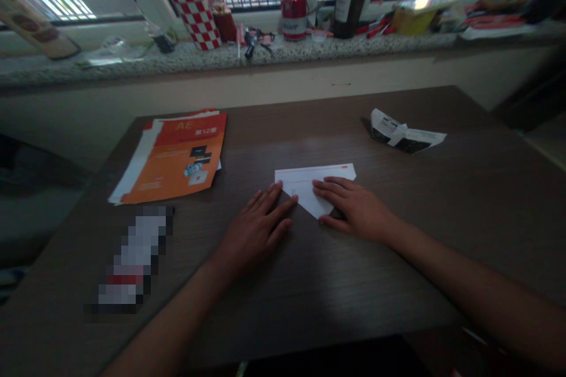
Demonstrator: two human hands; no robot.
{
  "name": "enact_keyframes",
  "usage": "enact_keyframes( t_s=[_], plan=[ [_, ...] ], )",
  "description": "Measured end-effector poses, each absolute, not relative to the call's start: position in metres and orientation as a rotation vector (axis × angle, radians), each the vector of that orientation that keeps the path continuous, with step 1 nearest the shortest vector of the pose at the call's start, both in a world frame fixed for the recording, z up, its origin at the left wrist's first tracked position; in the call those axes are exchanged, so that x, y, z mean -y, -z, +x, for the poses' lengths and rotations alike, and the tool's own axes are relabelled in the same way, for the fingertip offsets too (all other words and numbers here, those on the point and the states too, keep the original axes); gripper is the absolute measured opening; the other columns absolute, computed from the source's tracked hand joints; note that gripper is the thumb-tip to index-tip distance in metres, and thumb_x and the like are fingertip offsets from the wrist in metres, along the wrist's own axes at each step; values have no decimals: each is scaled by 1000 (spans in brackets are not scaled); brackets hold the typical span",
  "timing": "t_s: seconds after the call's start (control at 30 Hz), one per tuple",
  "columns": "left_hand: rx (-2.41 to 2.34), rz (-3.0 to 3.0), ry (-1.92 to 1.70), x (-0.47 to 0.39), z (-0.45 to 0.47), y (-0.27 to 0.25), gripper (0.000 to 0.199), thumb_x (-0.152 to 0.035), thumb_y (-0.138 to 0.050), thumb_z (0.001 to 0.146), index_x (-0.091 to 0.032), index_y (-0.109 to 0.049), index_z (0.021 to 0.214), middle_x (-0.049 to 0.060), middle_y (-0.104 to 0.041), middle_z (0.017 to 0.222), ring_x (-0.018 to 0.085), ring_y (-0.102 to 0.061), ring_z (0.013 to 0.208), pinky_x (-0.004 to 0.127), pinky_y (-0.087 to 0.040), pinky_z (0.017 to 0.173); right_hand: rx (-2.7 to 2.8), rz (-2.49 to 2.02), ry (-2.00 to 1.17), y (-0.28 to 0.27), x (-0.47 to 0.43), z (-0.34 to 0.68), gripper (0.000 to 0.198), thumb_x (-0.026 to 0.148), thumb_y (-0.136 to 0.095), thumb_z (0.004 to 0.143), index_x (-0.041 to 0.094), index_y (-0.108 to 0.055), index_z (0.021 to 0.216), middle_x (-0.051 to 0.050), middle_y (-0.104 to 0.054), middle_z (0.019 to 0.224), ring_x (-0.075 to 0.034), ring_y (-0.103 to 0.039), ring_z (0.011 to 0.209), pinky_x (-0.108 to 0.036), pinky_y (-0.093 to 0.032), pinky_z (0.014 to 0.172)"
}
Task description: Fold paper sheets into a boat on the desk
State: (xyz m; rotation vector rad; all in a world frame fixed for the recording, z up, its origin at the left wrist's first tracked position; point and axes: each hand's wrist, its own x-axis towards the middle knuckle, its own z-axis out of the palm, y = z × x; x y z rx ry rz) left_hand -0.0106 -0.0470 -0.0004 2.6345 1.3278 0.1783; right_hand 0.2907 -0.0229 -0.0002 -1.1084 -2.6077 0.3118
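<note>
Biggest first: brown wood-grain table (283, 300), takes up most of the view. Behind it, speckled stone windowsill (186, 63) under barred windows, small stuff lined up along it. Far left of the table: paper stack (177, 153), orange cover on top, white sheets sticking out on its left side. Nearer the person than the stack, an oblong item (139, 247), pixelated, light with a red band and dark edges; can't tell what it is. Left hand (254, 227): palm down, fingers straight and slightly spread, not gripping; two fingertips at the left corner and lower-left edge of the paper, thumb off it, over the table. Right hand (358, 206): also open, fingers extended and lying on the right half of the paper, thumb at its lower point; nothing pinched. Folded white paper (303, 179): flat mid-table, between the hands, long straight edge away from the person, tapering to a point toward them; thin red line across, small orange mark at the far right end. Folded black-and-white paper piece (404, 134): far right of the table, well apart from both hands, one end tilted up. On the sill: dark tube (349, 3) with a pale label, red-and-white checkered container (194, 15) leaning, red can (294, 12) between those two.
</note>
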Motion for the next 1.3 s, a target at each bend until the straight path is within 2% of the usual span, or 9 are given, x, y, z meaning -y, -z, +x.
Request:
enact_keyframes(
  t_s=[0.1, 0.27, 0.4, 0.6, 0.8, 1.03, 1.2, 1.3],
  plan=[
    [-1357, 2641, -157, 42, -15, -1, 50, -45, -38, 114, -40, -38, 163, -1, -17, 177, 26, -24, 161, 52, -26, 130, 2616, -1114, -295, 0, 23, 291, 65, 52, -62, 100, 19, -51, 155, -8, -55, 159, -34, -47, 147, -53, -44, 119],
    [-1403, 2669, -184, 40, -16, 2, 57, -47, -34, 114, -26, -29, 167, 5, -31, 173, 22, -28, 160, 51, -24, 131, 2613, -1119, -292, 1, 23, 291, 64, 51, -62, 100, 20, -52, 154, -8, -55, 159, -34, -47, 147, -54, -44, 119],
    [-1426, 2685, -214, 42, -13, 3, 57, -46, -35, 113, -25, -32, 166, 6, -32, 173, 25, -24, 161, 53, -23, 131, 2591, -1121, -319, -1, 24, 291, 63, 50, -64, 99, 22, -52, 155, -9, -56, 158, -34, -47, 147, -56, -45, 119],
    [-1446, 2668, -189, 44, -11, 0, 59, -45, -32, 114, -20, -30, 167, 9, -37, 170, 24, -33, 158, 52, -23, 131, 2581, -1106, -313, 1, 24, 292, 63, 50, -64, 99, 23, -51, 155, -9, -54, 159, -33, -47, 148, -56, -44, 120],
    [-1476, 2656, -217, 44, -9, 3, 60, -45, -36, 113, -17, -33, 165, 12, -36, 171, 27, -31, 158, 52, -24, 131, 2590, -1114, -276, 4, 24, 293, 63, 51, -63, 100, 22, -51, 154, -13, -52, 160, -33, -49, 147, -55, -44, 120],
    [-1492, 2640, -309, 44, -9, -2, 53, -44, -38, 113, -21, -41, 160, 11, -48, 162, 28, -43, 151, 53, -30, 128, 2592, -1081, -287, 3, 24, 295, 52, 49, -63, 101, 24, -58, 146, -12, -53, 160, -32, -47, 148, -57, -43, 120],
    [-1511, 2649, -294, 45, -7, -2, 56, -45, -39, 112, -18, -40, 160, 13, -46, 163, 30, -43, 151, 54, -30, 128, 2611, -1021, -292, 3, 24, 297, 53, 45, -63, 102, 23, -57, 150, -13, -58, 155, -34, -46, 149, -58, -44, 119],
    [-1487, 2643, -307, 46, -7, -2, 56, -44, -39, 112, -20, -37, 163, 13, -44, 165, 30, -41, 152, 55, -31, 128, 2620, -999, -287, 3, 24, 297, 53, 43, -63, 102, 24, -56, 152, -11, -60, 154, -34, -44, 150, -59, -44, 119]
  ],
)
